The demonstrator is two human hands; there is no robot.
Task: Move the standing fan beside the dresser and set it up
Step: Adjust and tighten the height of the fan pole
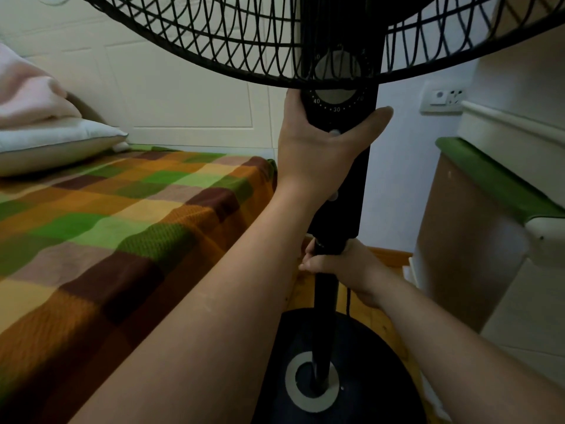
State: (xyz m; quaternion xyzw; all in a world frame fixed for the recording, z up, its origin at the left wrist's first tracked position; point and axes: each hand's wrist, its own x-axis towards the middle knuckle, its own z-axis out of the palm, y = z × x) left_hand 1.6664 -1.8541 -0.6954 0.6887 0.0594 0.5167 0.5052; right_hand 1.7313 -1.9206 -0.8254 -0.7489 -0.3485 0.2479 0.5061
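Now, fan upright, dial twd wearer; L hand tight round ctrl column, R hand round pole.

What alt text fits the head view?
A person's left hand grips the control column of a black standing fan just under its grille, while the right hand holds the pole lower down, above the round base. A bed with a checked blanket lies to the left; pale furniture and a wall socket are to the right.

Matt black plastic fan, woven bedspread
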